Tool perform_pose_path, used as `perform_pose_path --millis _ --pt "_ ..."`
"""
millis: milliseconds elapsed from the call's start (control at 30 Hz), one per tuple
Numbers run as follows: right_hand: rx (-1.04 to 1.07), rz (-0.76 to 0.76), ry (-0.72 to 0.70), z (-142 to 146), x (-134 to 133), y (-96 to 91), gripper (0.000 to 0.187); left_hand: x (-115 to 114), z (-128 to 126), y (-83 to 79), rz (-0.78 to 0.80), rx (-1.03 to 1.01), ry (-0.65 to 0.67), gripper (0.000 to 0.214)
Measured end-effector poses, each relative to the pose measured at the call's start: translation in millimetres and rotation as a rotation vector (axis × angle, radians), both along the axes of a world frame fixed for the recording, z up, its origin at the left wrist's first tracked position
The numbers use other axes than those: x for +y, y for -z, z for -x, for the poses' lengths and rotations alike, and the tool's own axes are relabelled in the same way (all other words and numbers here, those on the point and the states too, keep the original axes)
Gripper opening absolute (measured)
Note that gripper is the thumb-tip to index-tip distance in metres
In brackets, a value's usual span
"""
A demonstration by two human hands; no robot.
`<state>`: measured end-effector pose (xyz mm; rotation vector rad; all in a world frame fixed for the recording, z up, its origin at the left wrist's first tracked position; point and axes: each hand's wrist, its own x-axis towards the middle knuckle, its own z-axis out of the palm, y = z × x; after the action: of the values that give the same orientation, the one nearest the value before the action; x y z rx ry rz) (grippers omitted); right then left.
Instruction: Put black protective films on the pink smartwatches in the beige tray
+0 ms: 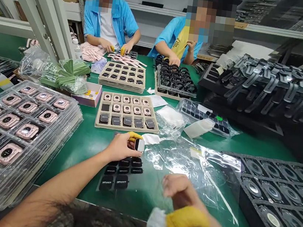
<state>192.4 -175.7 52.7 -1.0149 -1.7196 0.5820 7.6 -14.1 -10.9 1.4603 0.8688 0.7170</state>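
Note:
My left hand [121, 146] reaches over the green table [91, 146] and pinches a small watch body [139, 145] between a yellow-cotted finger and the thumb. Just under it lies a sheet of black screen films [121, 173]. My right hand [188, 215] is close to the camera at the bottom, fingers curled, with yellow finger cots, and pinches a small white piece [157, 224]. Beyond my left hand stands a beige tray [127, 112] with rose watch bodies and black ones in its pockets.
Stacked clear trays of rose watch bodies [11, 136] fill the left. Black trays [276, 204] sit at the right, with watch straps [272, 88] behind. Loose clear plastic bags [189, 163] lie in the middle. Two people in blue shirts [110, 18] work at the far side.

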Motion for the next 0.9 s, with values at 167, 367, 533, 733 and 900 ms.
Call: perform_pose_path --millis 167,367,533,733,900 --pt "0.344 0.501 0.223 -13 76 -9.3 0.032 -1 -1 2.5 -0.053 0.083 -0.040 0.054" --pt "0.433 0.799 0.285 -3 131 37.1 0.058 -2 -5 -1.2 -0.079 0.181 -0.103 0.053" --pt "0.412 0.759 0.271 1 125 50.4 0.057 -2 -7 -5.8 -0.069 0.227 -0.089 0.050" --pt "0.460 0.777 0.243 4 129 56.1 0.061 -2 -8 -5.5 -0.079 0.248 -0.087 0.050" --pt "0.430 0.758 0.234 5 127 56.0 0.061 -3 -8 -5.0 -0.083 0.248 -0.093 0.055"
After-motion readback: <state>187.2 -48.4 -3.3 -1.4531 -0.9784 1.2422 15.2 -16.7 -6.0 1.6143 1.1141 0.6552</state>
